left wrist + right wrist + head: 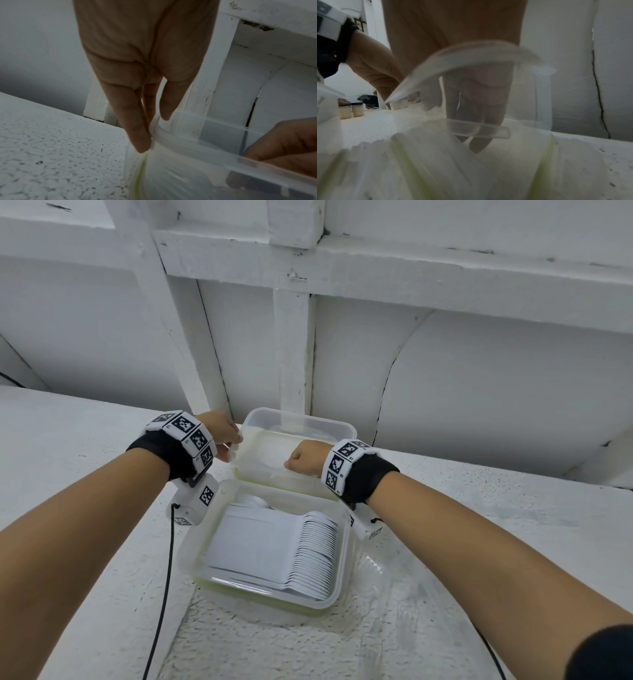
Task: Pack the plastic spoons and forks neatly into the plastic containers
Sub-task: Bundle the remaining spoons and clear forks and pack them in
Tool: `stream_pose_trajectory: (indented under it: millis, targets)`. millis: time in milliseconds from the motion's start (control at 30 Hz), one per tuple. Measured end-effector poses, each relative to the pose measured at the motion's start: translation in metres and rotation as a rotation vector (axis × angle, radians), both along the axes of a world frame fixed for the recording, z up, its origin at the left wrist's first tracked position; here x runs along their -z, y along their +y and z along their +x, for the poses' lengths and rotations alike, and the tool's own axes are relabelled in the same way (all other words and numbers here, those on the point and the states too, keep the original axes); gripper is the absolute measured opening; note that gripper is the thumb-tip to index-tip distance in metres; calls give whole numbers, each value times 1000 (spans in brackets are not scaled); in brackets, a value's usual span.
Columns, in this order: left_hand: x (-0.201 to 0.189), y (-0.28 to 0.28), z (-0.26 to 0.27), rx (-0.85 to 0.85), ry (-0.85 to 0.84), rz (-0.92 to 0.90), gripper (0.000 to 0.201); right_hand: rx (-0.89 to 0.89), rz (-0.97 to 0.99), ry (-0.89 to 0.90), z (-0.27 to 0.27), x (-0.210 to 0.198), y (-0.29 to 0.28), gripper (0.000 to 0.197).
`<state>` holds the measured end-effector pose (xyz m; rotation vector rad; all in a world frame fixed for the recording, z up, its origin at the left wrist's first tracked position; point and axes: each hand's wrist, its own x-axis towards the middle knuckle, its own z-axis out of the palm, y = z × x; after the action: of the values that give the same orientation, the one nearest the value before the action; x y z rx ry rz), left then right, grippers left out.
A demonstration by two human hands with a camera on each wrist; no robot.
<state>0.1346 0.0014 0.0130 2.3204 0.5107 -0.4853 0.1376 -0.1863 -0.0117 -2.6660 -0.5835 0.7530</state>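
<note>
A clear plastic container (191,546) stands near me, packed with neat rows of white plastic cutlery (274,546). Over its far end both hands hold a clear lid (270,453) with a yellow-green seal, tilted up. My left hand (233,445) pinches the lid's left edge, and the left wrist view shows the left hand (150,134) with thumb and fingers on either side of the lid's rim (197,146). My right hand (301,462) curls round the lid's right side. In the right wrist view, the right hand (479,121) shows blurred through the plastic.
A second clear container (298,421) sits behind the lid against the white wall. Everything rests on a white textured ledge (85,474). A black cable (168,577) hangs at left. Crinkled clear wrap (387,577) lies right of the packed container. Small jars (351,111) stand far left.
</note>
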Motion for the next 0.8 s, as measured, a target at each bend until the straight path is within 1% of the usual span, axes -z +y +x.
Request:
stream_pose_trajectory:
  millis: [100,167,233,267,333,400,467,567,633,700,800]
  targets:
    - [-5,-4,-5,17,6,9,19,-5,-20,-6,-1,-4,-3,44]
    - [-12,-7,-10,74,5,83,25,-24,-34,-14,-6,-13,-7,38]
    - [-23,-7,-17,137,-35,162,29,-51,-24,-42,-12,-27,-16,41]
    - [-28,-8,-21,151,-78,170,29,-69,-6,-78,-17,-36,-21,41]
    - [-40,-13,-32,157,-206,101,26,-100,47,-159,-32,-54,-37,38]
    - [-53,-26,-52,132,-333,-52,21,-118,108,-233,-52,-68,-60,36]
    - [-66,-44,-80,147,-397,-183,16,-117,151,-289,-79,-75,-88,35]
    - [-76,-72,-126,279,-403,-259,14,-89,170,-323,-123,-71,-132,34]
    - [-73,-93,-153,367,-385,-287,14,-46,142,-298,-154,-61,-159,34]
    - [-64,-115,-175,450,-365,-290,12,0,101,-251,-182,-47,-181,34]
    - [-39,-146,-201,599,-311,-238,10,37,23,-171,-219,-26,-206,37]
